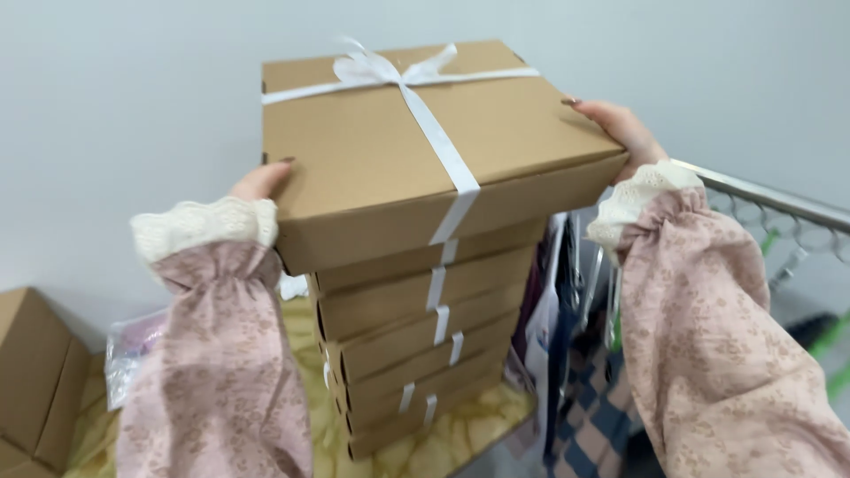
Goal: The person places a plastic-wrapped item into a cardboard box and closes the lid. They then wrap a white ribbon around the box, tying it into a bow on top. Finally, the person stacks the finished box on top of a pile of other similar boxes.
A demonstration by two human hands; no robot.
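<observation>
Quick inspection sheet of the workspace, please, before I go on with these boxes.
Surface: yellow patterned cloth under the stack.
Job's things: top box, brown cardboard with a white ribbon tied in a bow, sits on a stack of ribboned boxes and overhangs them.
Clutter: plain cardboard boxes at far left; clear plastic bag beside them.
Hands: left hand on the top box's left edge, right hand on its right edge; fingers mostly hidden.
Cables: nothing seen.
Surroundings: pale wall; metal clothes rail with hangers and hanging garments at right.
</observation>
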